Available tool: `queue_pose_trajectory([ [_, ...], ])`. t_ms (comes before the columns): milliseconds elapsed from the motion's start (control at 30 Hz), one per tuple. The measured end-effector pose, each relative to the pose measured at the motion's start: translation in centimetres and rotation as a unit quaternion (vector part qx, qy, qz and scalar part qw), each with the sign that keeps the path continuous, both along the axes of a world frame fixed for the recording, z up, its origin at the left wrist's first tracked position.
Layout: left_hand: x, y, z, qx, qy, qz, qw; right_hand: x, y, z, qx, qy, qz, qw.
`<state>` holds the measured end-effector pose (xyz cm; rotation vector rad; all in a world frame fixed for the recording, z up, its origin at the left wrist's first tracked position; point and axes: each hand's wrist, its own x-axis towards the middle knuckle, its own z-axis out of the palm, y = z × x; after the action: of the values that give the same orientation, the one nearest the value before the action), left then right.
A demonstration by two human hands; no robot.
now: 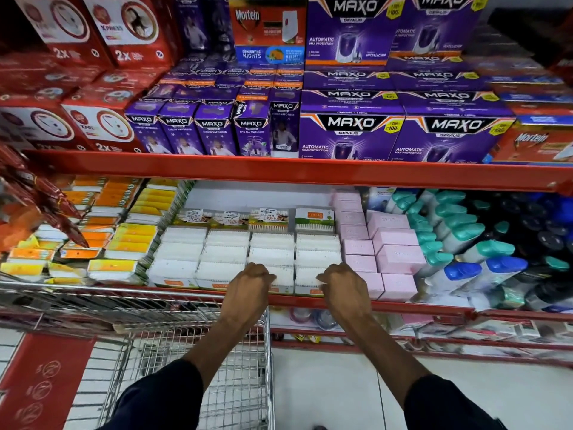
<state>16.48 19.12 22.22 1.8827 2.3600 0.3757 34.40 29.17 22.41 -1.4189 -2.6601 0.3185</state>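
Observation:
Rows of clear cotton bud packs [223, 256] fill the middle of the lower shelf. My left hand [249, 285] reaches over the shelf lip, its fingers curled onto the front pack of the third row [283, 279]. My right hand [342, 287] does the same on the front pack of the fourth row [305, 279], fingers curled at its right side. The hands face each other, about a pack's width apart. How far the fingers wrap round each pack is hidden by the hands.
A wire shopping cart [186, 336] stands under my left arm, against the shelf. Pink boxes [400, 259] and teal-capped bottles [490, 249] lie to the right, orange and yellow packs [130, 243] to the left. Purple Maxo boxes [350, 135] fill the red shelf [310, 175] above.

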Motion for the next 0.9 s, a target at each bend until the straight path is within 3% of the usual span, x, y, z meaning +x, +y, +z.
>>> queue_pose_trajectory([
  [500,-0.4,-0.1,-1.1,0.019,0.012,-0.033,0.999,0.1,-0.5,0.1,-0.001,0.033,0.058,0.998],
  [900,-0.6,0.6,-2.0,0.003,0.008,-0.044,0.999,-0.7,-1.1,-1.5,-0.001,-0.003,0.06,0.998],
])
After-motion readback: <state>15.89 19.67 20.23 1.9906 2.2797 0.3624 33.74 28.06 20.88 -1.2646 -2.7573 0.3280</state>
